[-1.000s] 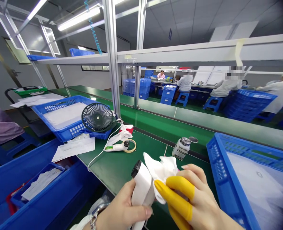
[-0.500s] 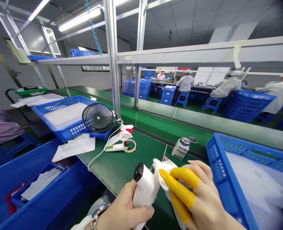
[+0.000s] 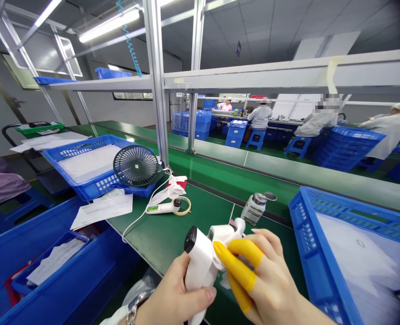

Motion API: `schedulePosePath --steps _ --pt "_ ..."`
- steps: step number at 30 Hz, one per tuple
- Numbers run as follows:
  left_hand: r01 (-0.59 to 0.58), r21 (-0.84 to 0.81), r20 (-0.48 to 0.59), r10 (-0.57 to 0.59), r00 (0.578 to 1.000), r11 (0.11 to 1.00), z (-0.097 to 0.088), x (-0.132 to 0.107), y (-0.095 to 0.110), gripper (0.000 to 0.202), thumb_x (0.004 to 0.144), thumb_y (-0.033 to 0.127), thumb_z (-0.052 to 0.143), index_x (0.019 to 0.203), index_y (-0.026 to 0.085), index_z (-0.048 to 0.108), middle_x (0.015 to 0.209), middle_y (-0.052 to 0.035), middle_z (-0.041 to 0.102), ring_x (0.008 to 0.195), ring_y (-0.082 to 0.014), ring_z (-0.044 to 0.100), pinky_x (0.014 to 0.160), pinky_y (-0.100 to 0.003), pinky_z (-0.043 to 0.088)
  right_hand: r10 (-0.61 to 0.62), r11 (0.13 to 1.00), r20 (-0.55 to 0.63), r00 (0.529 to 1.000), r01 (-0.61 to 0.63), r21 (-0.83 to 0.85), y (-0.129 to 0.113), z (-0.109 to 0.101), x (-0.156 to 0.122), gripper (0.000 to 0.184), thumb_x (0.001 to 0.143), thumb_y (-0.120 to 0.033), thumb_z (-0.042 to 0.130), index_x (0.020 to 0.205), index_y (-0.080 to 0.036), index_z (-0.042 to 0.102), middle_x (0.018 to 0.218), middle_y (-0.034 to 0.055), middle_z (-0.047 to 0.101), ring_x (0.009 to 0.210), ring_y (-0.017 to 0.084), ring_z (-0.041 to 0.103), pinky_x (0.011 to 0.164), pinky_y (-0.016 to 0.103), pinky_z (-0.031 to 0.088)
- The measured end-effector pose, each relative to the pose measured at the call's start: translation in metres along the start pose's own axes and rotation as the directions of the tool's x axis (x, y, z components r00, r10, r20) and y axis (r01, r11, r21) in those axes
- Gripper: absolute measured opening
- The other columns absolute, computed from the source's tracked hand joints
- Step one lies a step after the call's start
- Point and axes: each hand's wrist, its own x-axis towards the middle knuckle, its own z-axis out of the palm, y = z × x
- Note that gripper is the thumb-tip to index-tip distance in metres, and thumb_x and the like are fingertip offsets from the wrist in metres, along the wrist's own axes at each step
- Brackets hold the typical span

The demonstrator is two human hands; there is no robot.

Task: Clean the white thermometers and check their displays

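Left hand (image 3: 182, 289): you wrap it round the white device (image 3: 200, 264), above the green bench (image 3: 203, 205).
Right hand (image 3: 267, 273): your yellow-covered fingers (image 3: 236, 267) pinch a white wipe (image 3: 239, 227) against the device.
Grip: pressing hard could twist it loose.
Bottle (image 3: 255, 209): your knuckles, swinging wide, might topple it.

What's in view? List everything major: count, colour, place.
Black-ended plastic device: one, white, left hand
Crumpled cloth: one, white, right hand
Workbench: one, green, centre
Black-tipped plastic device: one, white, workbench
Tape ring: one, cream, workbench
Round slatted fan: one, black, left
Other cloth: one, white, near fan
Metal-topped bottle: one, pale, centre right
Perforated crates: two, blue, both sides
Large bin: one, blue, lower left
Loose papers: several, white, left
Metal shelf: one, white, above workbench
Stacked crates: many, blue, background
People: several, white or pink clothing, background
Left hand: one, bare, lower centre
Right hand: one, yellow finger covers, lower centre
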Motion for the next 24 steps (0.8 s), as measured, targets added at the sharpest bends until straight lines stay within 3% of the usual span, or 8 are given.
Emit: schedulePosePath --steps 5,12,14,19,24 --pt "0.025 0.072 -0.173 -0.012 0.985 0.997 0.008 -0.003 0.003 0.057 0.063 0.033 0.072 0.111 0.014 0.049 0.105 -0.0102 0.059 0.092 -0.0254 0.056 0.081 -0.037 0.044 0.057 0.995 -0.019 0.998 -0.058 -0.076 0.002 -0.001 0.003 0.024 0.078 -0.007 0.052 0.096 -0.017 0.065 0.082 0.0072 0.060 0.078 0.020 0.048 0.080 0.046 0.035" --pt "0.074 0.124 -0.257 -0.040 0.966 0.990 0.011 -0.005 0.009 0.049 0.061 0.027 0.073 0.103 0.014 0.052 0.096 -0.0070 0.063 0.088 -0.0236 0.058 0.077 -0.034 0.045 -0.003 0.997 0.035 0.999 0.006 -0.071 -0.001 -0.002 0.007 0.018 0.077 -0.009 0.054 0.089 -0.015 0.065 0.078 0.0067 0.061 0.074 0.019 0.050 0.076 0.042 0.038" --pt "0.059 0.082 -0.217 -0.040 0.975 0.995 0.005 -0.004 0.005 0.055 0.061 0.031 0.075 0.108 0.014 0.051 0.099 -0.0086 0.064 0.090 -0.0248 0.058 0.080 -0.036 0.046 0.052 0.988 0.000 0.999 -0.051 -0.147 0.008 -0.004 0.006 0.018 0.078 -0.008 0.053 0.090 -0.015 0.064 0.080 0.0082 0.061 0.075 0.020 0.048 0.075 0.043 0.037" --pt "0.031 -0.011 -0.003 -0.031 1.000 0.999 -0.008 -0.001 -0.005 0.067 0.062 0.034 0.077 0.119 0.015 0.048 0.109 -0.0124 0.062 0.093 -0.0268 0.059 0.079 -0.038 0.047 0.101 0.935 -0.041 0.994 -0.109 -0.337 0.036 -0.014 0.001 0.019 0.082 -0.012 0.052 0.098 -0.016 0.062 0.085 0.0093 0.058 0.077 0.022 0.047 0.073 0.043 0.036" --pt "0.018 -0.022 0.025 -0.017 1.000 1.000 -0.010 0.000 -0.003 0.062 0.067 0.037 0.074 0.118 0.015 0.046 0.110 -0.0129 0.061 0.093 -0.0252 0.060 0.080 -0.037 0.047 0.093 0.961 -0.058 0.994 -0.105 -0.256 0.033 -0.016 -0.002 0.022 0.081 -0.011 0.053 0.100 -0.019 0.061 0.087 0.0075 0.056 0.078 0.020 0.047 0.074 0.042 0.037"
